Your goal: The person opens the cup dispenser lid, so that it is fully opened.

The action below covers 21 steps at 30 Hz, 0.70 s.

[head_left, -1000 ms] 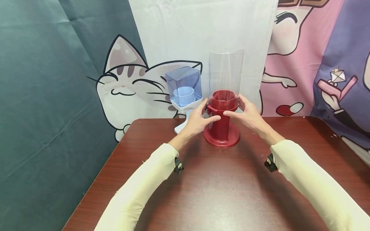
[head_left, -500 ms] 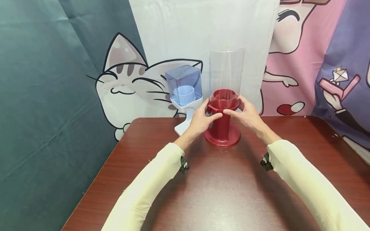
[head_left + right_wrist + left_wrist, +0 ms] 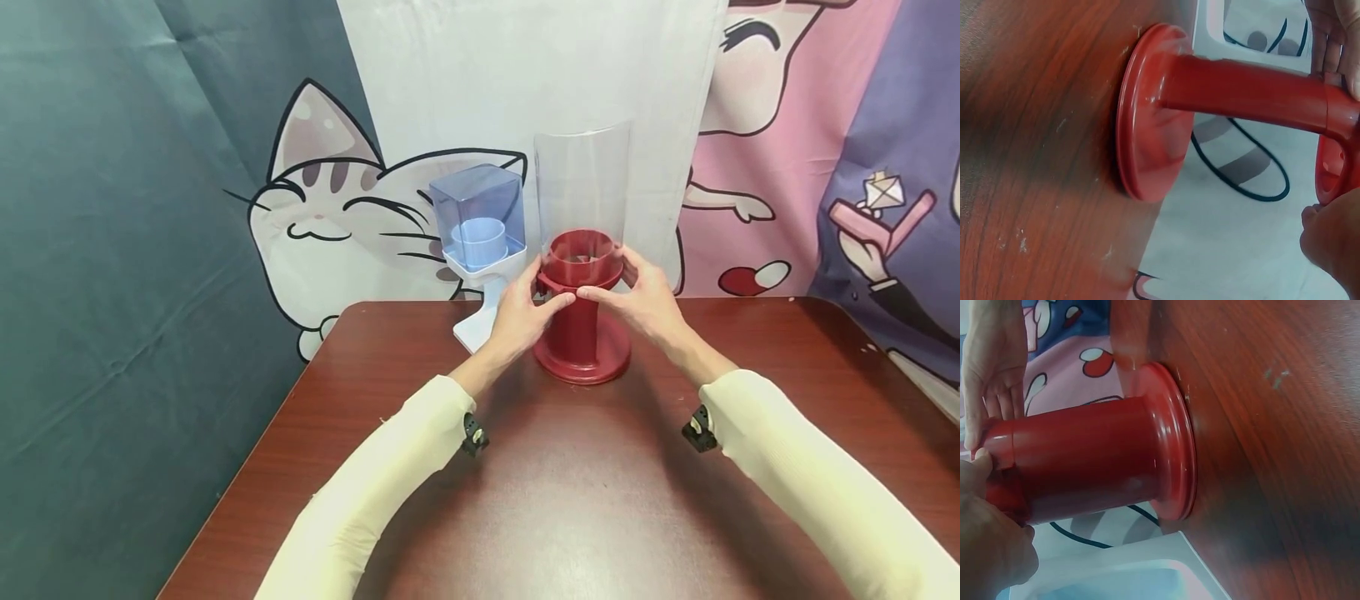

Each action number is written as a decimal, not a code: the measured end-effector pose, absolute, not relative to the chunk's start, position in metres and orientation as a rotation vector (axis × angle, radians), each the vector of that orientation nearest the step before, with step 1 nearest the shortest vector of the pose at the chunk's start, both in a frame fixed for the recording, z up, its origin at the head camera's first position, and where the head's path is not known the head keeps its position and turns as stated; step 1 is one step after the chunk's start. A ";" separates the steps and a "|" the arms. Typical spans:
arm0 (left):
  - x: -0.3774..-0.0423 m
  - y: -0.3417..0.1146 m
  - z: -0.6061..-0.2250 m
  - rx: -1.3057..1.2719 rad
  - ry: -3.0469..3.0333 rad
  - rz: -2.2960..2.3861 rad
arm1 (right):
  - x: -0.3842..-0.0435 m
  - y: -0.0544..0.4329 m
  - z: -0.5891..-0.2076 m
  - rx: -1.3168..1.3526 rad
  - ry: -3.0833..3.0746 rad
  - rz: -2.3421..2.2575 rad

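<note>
A red dispenser stand (image 3: 573,333) with a clear tube (image 3: 581,175) on top stands at the back of the table. My left hand (image 3: 517,317) holds the left side of its red collar, thumb across the front. On the opposite side my right hand (image 3: 648,302) grips the same collar, the two thumb tips nearly meeting. In the left wrist view the column (image 3: 1085,459) runs down to a wide round base (image 3: 1175,447) at the table. The right wrist view shows an opening under the collar (image 3: 1333,165), with my right hand (image 3: 1335,244) close beside it.
Just left of the stand is a second dispenser with a blue box (image 3: 480,217) on a white stand (image 3: 472,329). Behind the brown table (image 3: 585,467) hangs a cloth (image 3: 637,67) printed with cartoon figures.
The stand's round base has shifted slightly right, while the clear tube's top has moved a little left. My left hand has come slightly inward; both hands keep hold of the collar.
</note>
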State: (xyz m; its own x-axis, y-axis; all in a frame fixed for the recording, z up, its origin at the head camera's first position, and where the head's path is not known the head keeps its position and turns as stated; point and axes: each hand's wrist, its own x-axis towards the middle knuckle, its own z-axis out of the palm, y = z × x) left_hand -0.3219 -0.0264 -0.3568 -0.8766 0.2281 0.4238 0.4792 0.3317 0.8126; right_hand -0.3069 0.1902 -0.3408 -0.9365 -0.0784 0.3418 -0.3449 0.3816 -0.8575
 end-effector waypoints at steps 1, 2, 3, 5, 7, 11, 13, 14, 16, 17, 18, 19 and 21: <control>-0.319 -0.028 -0.356 -0.651 -2.355 -1.573 | -0.305 0.189 -0.340 0.380 -2.391 1.568; -0.316 -0.030 -0.356 -0.657 -2.351 -1.579 | -0.302 0.188 -0.339 0.385 -2.385 1.555; -0.312 -0.032 -0.356 -0.661 -2.350 -1.578 | -0.298 0.187 -0.339 0.392 -2.382 1.540; -0.305 -0.036 -0.355 -0.678 -2.347 -1.589 | -0.290 0.184 -0.338 0.399 -2.382 1.500; -0.297 -0.042 -0.353 -0.684 -2.357 -1.587 | -0.281 0.181 -0.337 0.397 -2.390 1.455; -0.282 -0.050 -0.350 -0.729 -2.380 -1.540 | -0.261 0.177 -0.336 0.370 -2.403 1.361; -0.275 -0.053 -0.348 -0.773 -2.375 -1.516 | -0.251 0.176 -0.336 0.356 -2.404 1.324; -0.271 -0.055 -0.347 -0.795 -2.373 -1.502 | -0.246 0.176 -0.335 0.351 -2.404 1.312; -0.265 -0.058 -0.346 -0.835 -2.362 -1.481 | -0.236 0.175 -0.335 0.351 -2.406 1.311; -0.261 -0.060 -0.345 -0.851 -2.356 -1.481 | -0.231 0.174 -0.335 0.352 -2.408 1.310; -0.258 -0.062 -0.345 -0.861 -2.353 -1.484 | -0.227 0.174 -0.334 0.353 -2.407 1.311; -0.254 -0.064 -0.345 -0.862 -2.357 -1.489 | -0.223 0.174 -0.334 0.356 -2.407 1.321; -0.246 -0.069 -0.344 -0.868 -2.352 -1.524 | -0.215 0.173 -0.333 0.359 -2.414 1.335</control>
State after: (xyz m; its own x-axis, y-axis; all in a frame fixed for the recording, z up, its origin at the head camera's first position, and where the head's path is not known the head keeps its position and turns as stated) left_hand -0.2462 -0.0687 -0.3444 -0.8053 0.3617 0.4697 0.5765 0.2932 0.7626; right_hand -0.2148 0.1730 -0.3325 -0.9037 -0.0479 0.4255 -0.3859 0.5216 -0.7610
